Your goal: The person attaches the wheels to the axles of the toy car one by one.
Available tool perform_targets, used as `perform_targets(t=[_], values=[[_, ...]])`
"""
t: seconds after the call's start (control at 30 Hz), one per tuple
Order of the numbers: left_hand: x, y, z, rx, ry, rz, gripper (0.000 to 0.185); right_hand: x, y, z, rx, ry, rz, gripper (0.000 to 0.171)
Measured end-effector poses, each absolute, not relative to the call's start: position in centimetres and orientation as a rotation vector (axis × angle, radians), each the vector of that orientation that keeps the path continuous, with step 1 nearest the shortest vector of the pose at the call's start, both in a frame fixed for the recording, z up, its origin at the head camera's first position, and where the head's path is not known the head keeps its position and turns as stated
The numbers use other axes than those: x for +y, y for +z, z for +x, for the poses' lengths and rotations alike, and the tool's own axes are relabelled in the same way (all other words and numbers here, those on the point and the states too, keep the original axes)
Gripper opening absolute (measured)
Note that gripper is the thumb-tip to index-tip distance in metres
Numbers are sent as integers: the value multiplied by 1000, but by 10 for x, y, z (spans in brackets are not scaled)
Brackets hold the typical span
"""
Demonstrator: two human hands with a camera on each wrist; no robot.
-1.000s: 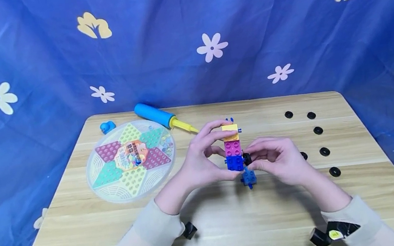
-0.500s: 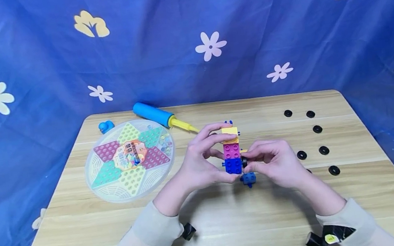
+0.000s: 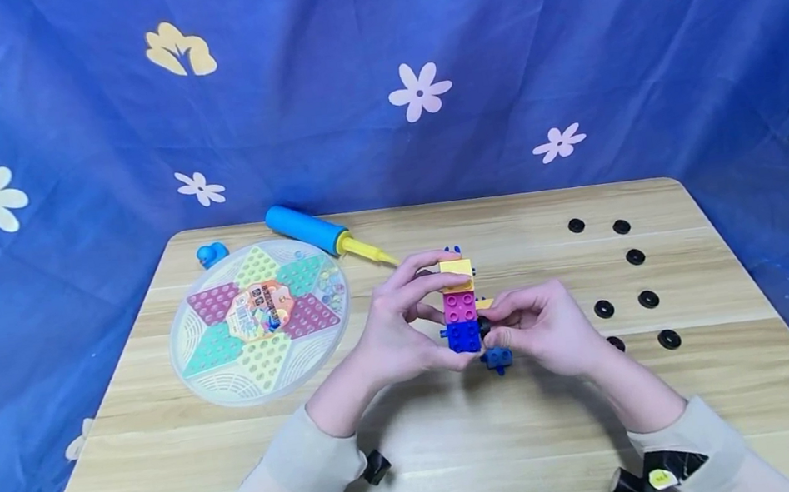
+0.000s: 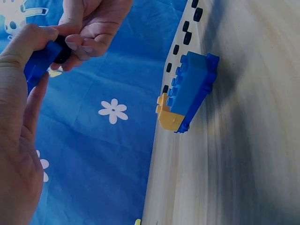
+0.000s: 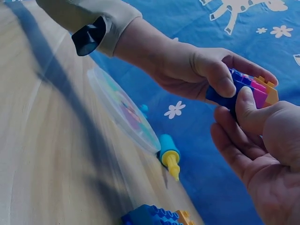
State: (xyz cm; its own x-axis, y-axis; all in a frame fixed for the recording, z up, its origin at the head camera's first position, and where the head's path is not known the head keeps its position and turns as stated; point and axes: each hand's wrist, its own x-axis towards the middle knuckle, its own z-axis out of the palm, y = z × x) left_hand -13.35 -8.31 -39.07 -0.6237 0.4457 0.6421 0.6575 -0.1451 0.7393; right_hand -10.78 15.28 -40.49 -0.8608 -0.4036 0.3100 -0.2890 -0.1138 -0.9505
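Observation:
My left hand (image 3: 399,331) grips a toy car of stacked blocks (image 3: 459,307), yellow at the far end, pink in the middle and blue nearest me. Short blue axle pegs stick out of its sides. Between the thumb and fingers of my right hand (image 3: 553,329) is a small black wheel (image 4: 62,50), pressed against the right side of the blue block. Fingers partly hide where wheel and peg meet. On the table below stands a second block car (image 4: 190,84), blue with a yellow front; in the head view the hands partly cover it.
Several loose black wheels (image 3: 648,299) lie to the right on the wooden table (image 3: 473,479). At the left is a round star-patterned game board (image 3: 214,389), with a blue toy duck (image 3: 212,255) and a blue-and-yellow hand pump (image 3: 309,228) behind it. A blue curtain (image 3: 335,36) hangs behind.
Both hands, with the car and wheel, have shifted slightly left and toward me. The second car's yellow part has come into view beside the right fingers.

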Motion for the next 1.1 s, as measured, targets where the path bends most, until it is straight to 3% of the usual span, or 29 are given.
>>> perform_targets(t=[0.27, 0.67, 1.1], values=[[-80, -391, -132, -1922, -1859, -1300, 77, 153, -404, -103, 1996, -2168, -889, 22], [-85, -382, -133, -1939, -1781, -1391, 81, 157, -396, -102, 2040, -2084, -795, 29], [-84, -376, -127, -1897, -1771, -1381, 85, 170, -404, -119, 1701, -2057, -1011, 35]])
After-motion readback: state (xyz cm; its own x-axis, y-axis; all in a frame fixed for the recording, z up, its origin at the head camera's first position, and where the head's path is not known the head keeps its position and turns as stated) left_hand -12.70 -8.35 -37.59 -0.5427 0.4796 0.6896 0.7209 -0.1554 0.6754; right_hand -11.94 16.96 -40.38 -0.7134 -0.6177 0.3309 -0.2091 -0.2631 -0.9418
